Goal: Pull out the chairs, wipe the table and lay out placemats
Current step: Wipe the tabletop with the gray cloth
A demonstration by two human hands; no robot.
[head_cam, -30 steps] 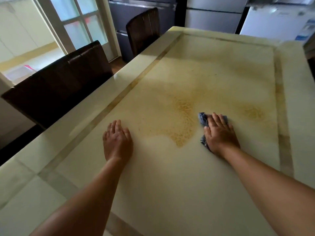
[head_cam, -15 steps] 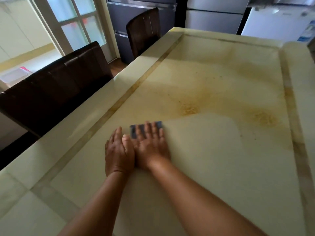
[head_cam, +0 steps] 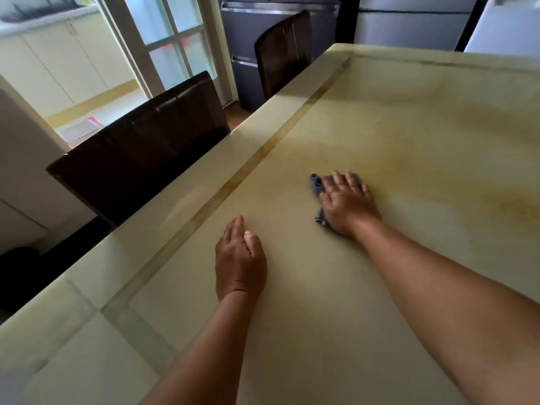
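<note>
Broadly, bench (head_cam: 409,331): a pale cream slab with a tan inlaid band along its border is seen beneath both hands; yellowish staining is spread beyond and to the right of the right hand.
Near chair (head_cam: 137,162): a dark brown backrest is set against the bench edge, to the left of and beyond the left hand.
Far chair (head_cam: 282,51): a second dark backrest is placed further along the same edge, well beyond both hands.
Right hand (head_cam: 347,206): it is laid palm down with fingers straight and spread, and the cloth is pressed flat under it onto the bench.
Left hand (head_cam: 239,261): it is rested flat on the bare bench, fingers straight and together, nothing held; it lies nearer the person than the right hand and apart from it.
Cloth (head_cam: 316,184): a crumpled blue-grey rag is mostly covered by the right hand, showing at the fingertips and along the thumb side.
</note>
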